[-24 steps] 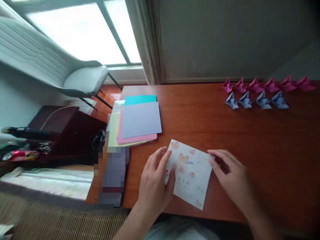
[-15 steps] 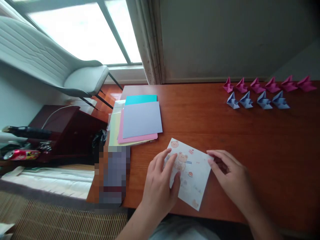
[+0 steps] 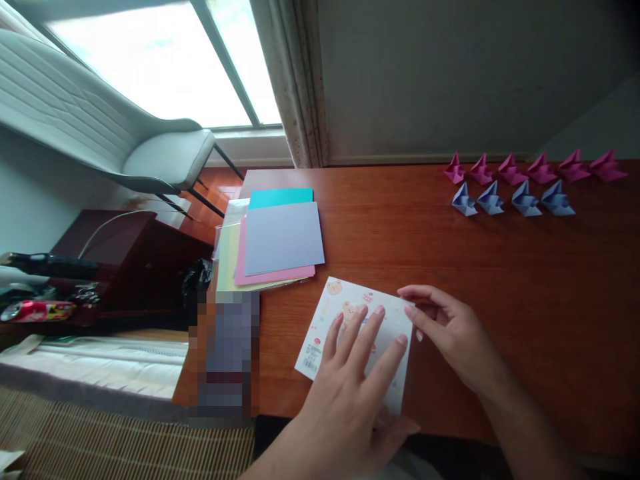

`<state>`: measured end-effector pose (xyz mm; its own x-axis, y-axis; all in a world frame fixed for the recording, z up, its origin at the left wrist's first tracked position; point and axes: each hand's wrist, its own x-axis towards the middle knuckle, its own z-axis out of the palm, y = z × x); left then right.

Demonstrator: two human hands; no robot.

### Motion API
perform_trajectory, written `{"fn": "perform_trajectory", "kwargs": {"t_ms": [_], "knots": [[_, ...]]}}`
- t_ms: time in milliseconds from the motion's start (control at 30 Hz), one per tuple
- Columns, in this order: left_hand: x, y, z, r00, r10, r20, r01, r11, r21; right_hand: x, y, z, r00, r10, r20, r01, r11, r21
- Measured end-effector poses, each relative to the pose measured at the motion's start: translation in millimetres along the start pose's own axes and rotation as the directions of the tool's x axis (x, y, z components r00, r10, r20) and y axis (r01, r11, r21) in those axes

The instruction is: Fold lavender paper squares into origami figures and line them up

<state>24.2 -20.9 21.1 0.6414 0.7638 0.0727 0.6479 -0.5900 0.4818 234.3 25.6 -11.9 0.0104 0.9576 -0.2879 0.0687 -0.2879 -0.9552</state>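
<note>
A white square sheet of paper (image 3: 325, 320) printed with bears and a barcode lies near the front edge of the table. My left hand (image 3: 357, 373) rests spread over its middle and lower part, hiding much of the print. With thumb and fingers, my right hand (image 3: 435, 320) pinches the sheet's upper right corner. Left of the far side of the sheet is a stack of coloured paper, with a lavender sheet (image 3: 284, 237) on top and pink, yellow and turquoise ones showing beneath.
Folded pink paper figures (image 3: 513, 170) stand in a row at the back right of the wooden table (image 3: 385, 227). In front of them are several pale blue folded figures (image 3: 525, 200). A grey chair (image 3: 167, 157) stands beyond the left end.
The printed sheet has shifted left and turned a little. My left hand has moved right and spread over it, while my right hand has moved slightly left, keeping the corner.
</note>
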Motion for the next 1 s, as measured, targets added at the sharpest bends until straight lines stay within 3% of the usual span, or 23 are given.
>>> {"fn": "perform_trajectory", "kwargs": {"t_ms": [133,267,367,600,1000], "knots": [[4.2,1.2,6.8,0.999,-0.041,0.016,0.041,0.999,-0.004,3.0,-6.2,7.8,0.997,-0.026,0.076,0.030,0.998,-0.058],[6.4,2.8,10.2,0.997,-0.078,-0.016,0.077,0.997,-0.027,3.6,-10.4,14.1,0.993,0.004,0.116,-0.003,1.000,-0.003],[6.2,5.9,11.3,0.994,-0.111,-0.012,0.110,0.994,-0.027,3.7,-12.3,16.9,0.992,0.013,0.125,-0.015,1.000,0.015],[6.5,7.5,12.1,0.991,-0.133,0.032,0.134,0.991,-0.006,1.1,-6.1,16.6,0.994,-0.043,0.105,0.057,0.990,-0.131],[1.6,11.3,7.0,0.995,-0.103,-0.001,0.103,0.989,0.103,-1.7,-3.0,23.9,0.996,0.056,0.072,-0.060,0.996,0.059]]}}
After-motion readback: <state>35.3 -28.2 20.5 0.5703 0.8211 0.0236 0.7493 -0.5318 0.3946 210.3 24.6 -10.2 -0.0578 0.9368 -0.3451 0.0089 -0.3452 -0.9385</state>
